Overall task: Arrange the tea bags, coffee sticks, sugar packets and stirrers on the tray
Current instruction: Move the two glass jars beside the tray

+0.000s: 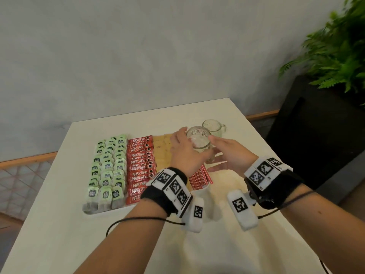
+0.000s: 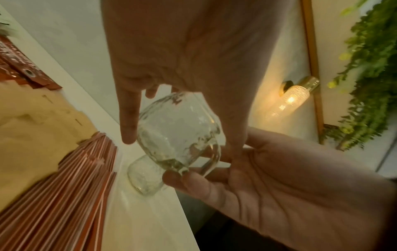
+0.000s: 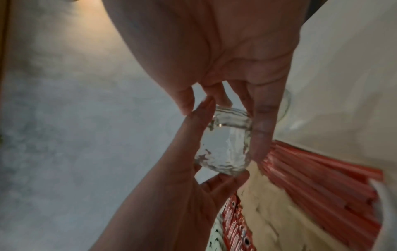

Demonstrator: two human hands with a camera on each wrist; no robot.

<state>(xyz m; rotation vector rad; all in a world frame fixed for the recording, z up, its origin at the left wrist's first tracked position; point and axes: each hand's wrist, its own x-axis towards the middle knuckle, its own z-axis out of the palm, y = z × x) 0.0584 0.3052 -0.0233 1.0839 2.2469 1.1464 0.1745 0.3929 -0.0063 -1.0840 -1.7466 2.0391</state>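
Head cam: high, facing forward-down over the surface. Wrist cams: close, looking along each palm from opposite sides. All three share the glass mug.

Café-like corner: drinks tray, wall lamp, fern.
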